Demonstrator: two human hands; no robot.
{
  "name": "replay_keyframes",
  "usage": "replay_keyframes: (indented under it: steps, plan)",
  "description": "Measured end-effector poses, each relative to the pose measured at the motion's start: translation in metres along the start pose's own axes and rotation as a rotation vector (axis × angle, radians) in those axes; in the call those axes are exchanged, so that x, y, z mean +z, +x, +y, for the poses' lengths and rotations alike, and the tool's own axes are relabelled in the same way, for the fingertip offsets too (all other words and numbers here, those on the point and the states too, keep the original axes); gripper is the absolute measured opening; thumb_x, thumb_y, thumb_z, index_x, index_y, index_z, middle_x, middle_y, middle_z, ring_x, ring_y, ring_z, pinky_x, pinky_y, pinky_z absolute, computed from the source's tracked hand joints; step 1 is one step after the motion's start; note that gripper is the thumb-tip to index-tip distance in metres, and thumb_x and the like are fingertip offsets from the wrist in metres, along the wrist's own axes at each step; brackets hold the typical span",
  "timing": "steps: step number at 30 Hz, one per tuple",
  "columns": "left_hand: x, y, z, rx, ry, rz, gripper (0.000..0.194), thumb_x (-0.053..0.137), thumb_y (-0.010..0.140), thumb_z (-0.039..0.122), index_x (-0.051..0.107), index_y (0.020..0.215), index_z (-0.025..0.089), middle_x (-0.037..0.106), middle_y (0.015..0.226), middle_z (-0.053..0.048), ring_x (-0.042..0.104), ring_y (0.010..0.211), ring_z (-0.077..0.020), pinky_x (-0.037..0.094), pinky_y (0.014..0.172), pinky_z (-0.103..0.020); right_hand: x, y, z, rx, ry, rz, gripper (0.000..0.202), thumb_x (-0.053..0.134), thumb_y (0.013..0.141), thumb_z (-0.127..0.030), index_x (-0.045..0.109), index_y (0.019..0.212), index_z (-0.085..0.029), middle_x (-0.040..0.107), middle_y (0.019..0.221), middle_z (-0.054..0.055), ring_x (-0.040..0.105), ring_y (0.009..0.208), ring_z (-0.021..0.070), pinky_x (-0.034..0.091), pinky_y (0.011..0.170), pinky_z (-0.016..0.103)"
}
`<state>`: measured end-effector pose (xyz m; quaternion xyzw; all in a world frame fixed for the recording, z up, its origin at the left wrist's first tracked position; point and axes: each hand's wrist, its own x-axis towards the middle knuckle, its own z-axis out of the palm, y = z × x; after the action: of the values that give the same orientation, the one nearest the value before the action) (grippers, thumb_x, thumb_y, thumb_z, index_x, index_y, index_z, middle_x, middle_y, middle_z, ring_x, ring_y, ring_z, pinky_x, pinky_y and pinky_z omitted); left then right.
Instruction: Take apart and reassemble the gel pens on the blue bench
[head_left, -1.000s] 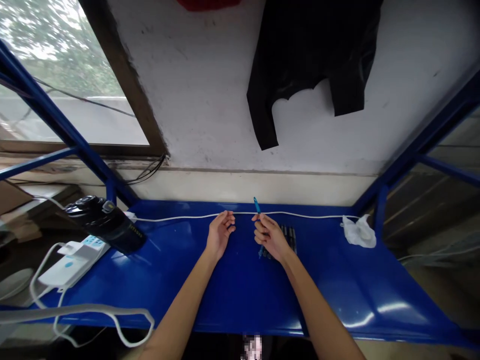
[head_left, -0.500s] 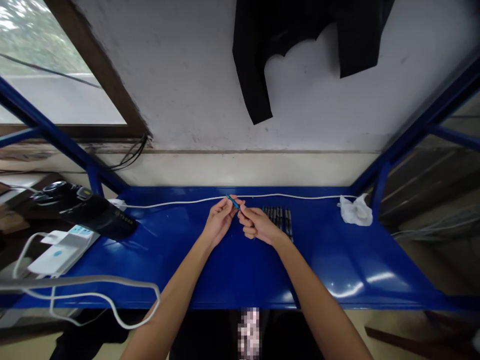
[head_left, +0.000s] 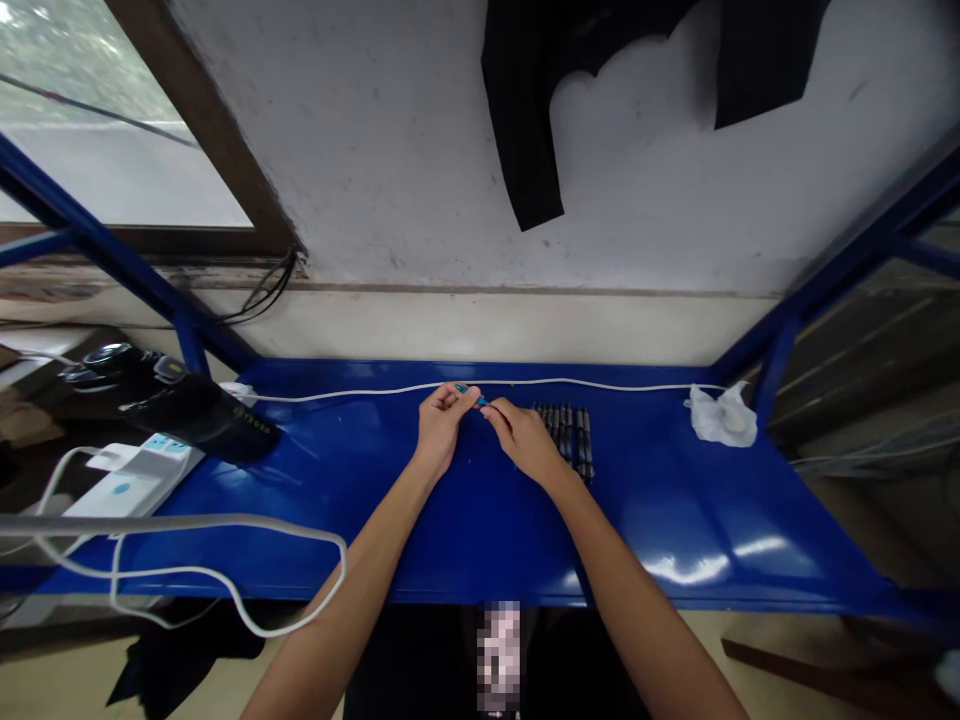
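Above the middle of the blue table [head_left: 487, 530], my left hand [head_left: 444, 425] grips a small teal pen [head_left: 471, 394] between thumb and fingers. My right hand [head_left: 521, 435] is at the pen's lower right end, with thumb and fingers pinched there; the fingers partly cover that end. Just to the right of my right hand lies a row of several dark pens [head_left: 562, 432], side by side on the table.
A black bottle [head_left: 202, 410] lies tilted by a white power strip [head_left: 135, 480] on the left. White cable [head_left: 225, 572] loops over my left forearm. Another white cable [head_left: 375, 392] crosses the table's back. Crumpled white tissue [head_left: 721, 415] sits at the right.
My right hand has turned, its back now facing up, and the pen shows less between the hands. The whole view has shifted slightly.
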<state>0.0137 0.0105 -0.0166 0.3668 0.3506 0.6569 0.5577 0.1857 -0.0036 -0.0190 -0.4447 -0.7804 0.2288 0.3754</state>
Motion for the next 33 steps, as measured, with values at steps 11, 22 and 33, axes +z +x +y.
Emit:
replay_keyframes:
  steps: [11,22,33]
  plan:
    - [0.002,-0.004,0.003,-0.062,-0.049,-0.085,0.036,0.102,0.077,0.039,0.086,0.104,0.019,0.085,0.097,-0.009,0.079,0.094,-0.0218,0.059,0.094,-0.036,0.004,-0.001,0.003,-0.055,-0.008,0.050,0.035,0.043,0.119,-0.044,0.071,0.109,-0.025,0.079,0.091,0.006,0.075,0.078,0.0227,0.052,0.076,0.032]
    - [-0.003,-0.001,-0.003,-0.020,0.030,-0.058,0.038,0.100,0.079,0.045,0.087,0.105,0.021,0.083,0.099,-0.007,0.075,0.093,-0.0205,0.056,0.092,-0.034,0.005,-0.001,0.000,-0.020,-0.006,0.058,0.021,0.050,0.116,-0.042,0.062,0.112,-0.026,0.076,0.091,0.002,0.075,0.081,0.0224,0.052,0.078,0.033]
    - [-0.002,0.000,-0.005,0.027,0.040,-0.022,0.029,0.101,0.079,0.038,0.077,0.080,0.020,0.074,0.083,-0.001,0.064,0.075,-0.0133,0.051,0.077,-0.028,0.005,0.000,0.000,0.003,-0.046,0.040,0.027,0.042,0.118,-0.042,0.063,0.114,-0.025,0.080,0.107,0.009,0.077,0.098,0.0253,0.054,0.087,0.035]
